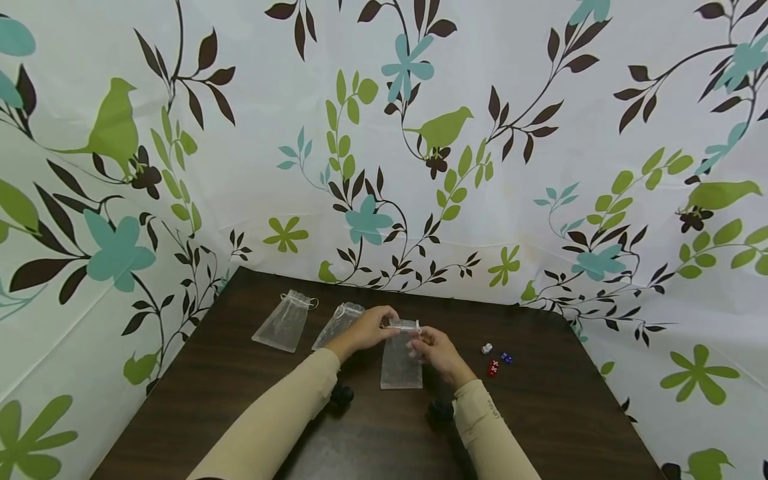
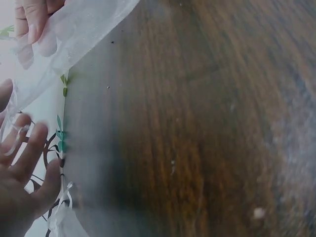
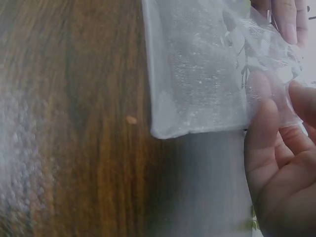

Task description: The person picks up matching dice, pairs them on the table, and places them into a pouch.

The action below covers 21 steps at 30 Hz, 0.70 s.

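Observation:
A sheer white drawstring pouch [image 1: 402, 367] hangs between both hands over the dark table, its gathered mouth at the top and its flat bottom toward the person. At the upper left corner my left hand [image 1: 372, 327] pinches the mouth with the thumb; its other fingers are spread in the left wrist view. On the opposite side my right hand [image 1: 437, 348] pinches the edge near the drawstring. From the right wrist, the mesh of the pouch [image 3: 197, 74] looks flat, and the right fingertips [image 3: 261, 116] show at its edge.
Two more sheer pouches, one at the far left [image 1: 283, 325] and one partly behind the left hand [image 1: 339, 323], lie on the table [image 1: 372, 440]. Small white dice [image 1: 487, 348], blue dice [image 1: 507, 358] and red dice [image 1: 493, 368] sit to the right. Patterned cloth [image 1: 516, 200] hangs behind.

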Each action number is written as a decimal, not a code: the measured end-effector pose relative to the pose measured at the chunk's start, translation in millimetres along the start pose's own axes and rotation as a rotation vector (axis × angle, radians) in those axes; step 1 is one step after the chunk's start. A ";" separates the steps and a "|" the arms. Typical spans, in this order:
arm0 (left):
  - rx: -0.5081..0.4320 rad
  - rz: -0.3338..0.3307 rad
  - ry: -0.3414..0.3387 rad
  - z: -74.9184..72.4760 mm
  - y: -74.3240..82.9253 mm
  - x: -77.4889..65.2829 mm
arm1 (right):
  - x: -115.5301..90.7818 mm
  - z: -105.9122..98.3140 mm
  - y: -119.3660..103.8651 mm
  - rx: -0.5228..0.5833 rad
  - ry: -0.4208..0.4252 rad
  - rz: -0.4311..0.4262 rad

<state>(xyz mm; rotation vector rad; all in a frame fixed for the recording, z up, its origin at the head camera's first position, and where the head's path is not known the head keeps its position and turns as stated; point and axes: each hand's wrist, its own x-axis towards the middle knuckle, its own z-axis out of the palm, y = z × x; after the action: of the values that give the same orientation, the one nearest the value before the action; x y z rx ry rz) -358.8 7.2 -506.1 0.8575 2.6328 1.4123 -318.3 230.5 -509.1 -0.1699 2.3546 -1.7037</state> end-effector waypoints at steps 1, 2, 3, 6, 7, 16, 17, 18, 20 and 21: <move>-0.008 -0.001 -0.014 -0.3 -1.0 0.0 | -0.1 0.4 0.2 0.008 0.001 -0.002; -0.019 -0.005 -0.027 -0.5 -1.8 -0.2 | -0.4 0.8 0.2 0.017 0.003 -0.003; -0.031 -0.008 -0.042 -0.7 -2.6 -0.4 | -0.7 1.4 0.1 0.028 0.004 0.002; -0.056 -0.016 -0.073 -1.0 -3.6 -1.5 | -1.5 2.4 0.5 0.041 0.000 -0.013; -0.064 -0.018 -0.075 -0.7 -4.1 -1.7 | -1.6 2.8 0.5 0.046 -0.002 -0.014; -0.190 -0.045 -0.054 -3.2 -3.2 -2.2 | -1.0 2.2 0.0 0.058 -0.033 -0.023; -0.195 -0.042 -0.055 -3.9 -2.9 -2.1 | -1.1 1.7 0.1 0.054 -0.035 -0.025; -0.198 -0.039 -0.056 -4.6 -2.7 -2.1 | -1.3 1.3 0.1 0.048 -0.037 -0.025; -0.193 -0.025 -0.058 -5.8 -1.9 -2.2 | -1.5 0.6 0.1 0.039 -0.035 -0.022; -0.184 -0.017 -0.058 -6.4 -1.5 -2.4 | -1.4 0.3 0.1 0.037 -0.031 -0.016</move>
<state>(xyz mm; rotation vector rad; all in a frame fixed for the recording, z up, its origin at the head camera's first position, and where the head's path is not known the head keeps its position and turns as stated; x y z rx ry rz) -359.3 0.5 -504.0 0.8398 2.4154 1.5699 -316.8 230.5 -509.1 -0.2079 2.3038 -1.7376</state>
